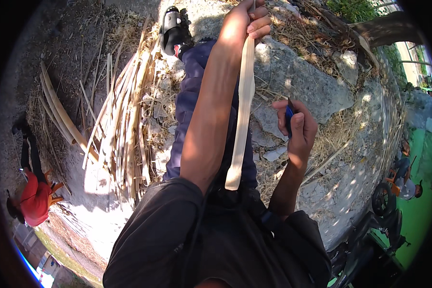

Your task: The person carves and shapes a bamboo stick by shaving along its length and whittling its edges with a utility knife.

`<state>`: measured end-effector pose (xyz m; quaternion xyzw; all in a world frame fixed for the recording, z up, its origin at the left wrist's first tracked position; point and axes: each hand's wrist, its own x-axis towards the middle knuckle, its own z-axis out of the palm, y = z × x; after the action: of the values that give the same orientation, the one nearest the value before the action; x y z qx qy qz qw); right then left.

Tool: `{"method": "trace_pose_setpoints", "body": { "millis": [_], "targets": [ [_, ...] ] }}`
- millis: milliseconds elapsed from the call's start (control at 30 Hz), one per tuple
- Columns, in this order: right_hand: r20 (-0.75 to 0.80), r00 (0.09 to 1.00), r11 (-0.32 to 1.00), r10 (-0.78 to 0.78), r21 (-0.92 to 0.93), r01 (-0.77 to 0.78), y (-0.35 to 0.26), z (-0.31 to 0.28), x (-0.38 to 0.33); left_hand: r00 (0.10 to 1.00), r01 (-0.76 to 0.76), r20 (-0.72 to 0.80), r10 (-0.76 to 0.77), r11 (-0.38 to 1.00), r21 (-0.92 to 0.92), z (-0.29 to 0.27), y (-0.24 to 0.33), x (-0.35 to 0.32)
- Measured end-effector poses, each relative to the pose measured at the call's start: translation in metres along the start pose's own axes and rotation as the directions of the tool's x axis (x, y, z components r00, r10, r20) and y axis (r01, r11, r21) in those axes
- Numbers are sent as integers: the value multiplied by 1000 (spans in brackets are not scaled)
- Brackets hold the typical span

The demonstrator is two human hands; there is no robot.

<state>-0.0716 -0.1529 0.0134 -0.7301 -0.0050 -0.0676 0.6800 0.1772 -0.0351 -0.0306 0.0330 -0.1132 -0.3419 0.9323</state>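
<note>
My left hand (255, 23) is stretched far ahead, its fingers wrapped round the far part of a long pale strip of wood or bamboo (245, 91). The strip runs back toward my body over my legs, and its near end, a little wider, lies at my lap. To the right of the strip, apart from it, my right hand (301, 129) is closed on a small knife (289, 118) with a blue handle. The dark blade points up and away from me; part of the handle is hidden by the fingers.
Left of my leg lies a pile of long pale strips (122, 115), with thicker curved pieces (62, 110) beyond. A large flat rock (302, 77) is ahead right. A person in red (35, 199) is at far left; another person (408, 185) and a motorcycle (384, 199) are at far right.
</note>
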Motion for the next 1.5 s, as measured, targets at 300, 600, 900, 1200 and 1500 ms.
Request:
{"method": "trace_pose_setpoints", "body": {
  "millis": [300,600,900,1200,1500],
  "targets": [
    [61,980,981,190,-56,-186,-2,16,3,992,5,-126,15,988,155,18,0,1],
    [150,980,980,129,-173,-103,-4,27,30,992,39,-124,-15,980,196,19,-2,-1],
    [176,981,972,79,-233,-36,-2,31,28,1000,-15,-25,18,993,113,1,2,6],
    [374,914,974,157,-212,-81,-2,24,24,992,41,-121,-25,990,133,13,3,4],
    [423,886,979,189,-16,-201,2,19,-2,999,26,-43,-21,992,127,19,-1,-2]
  ]
}}
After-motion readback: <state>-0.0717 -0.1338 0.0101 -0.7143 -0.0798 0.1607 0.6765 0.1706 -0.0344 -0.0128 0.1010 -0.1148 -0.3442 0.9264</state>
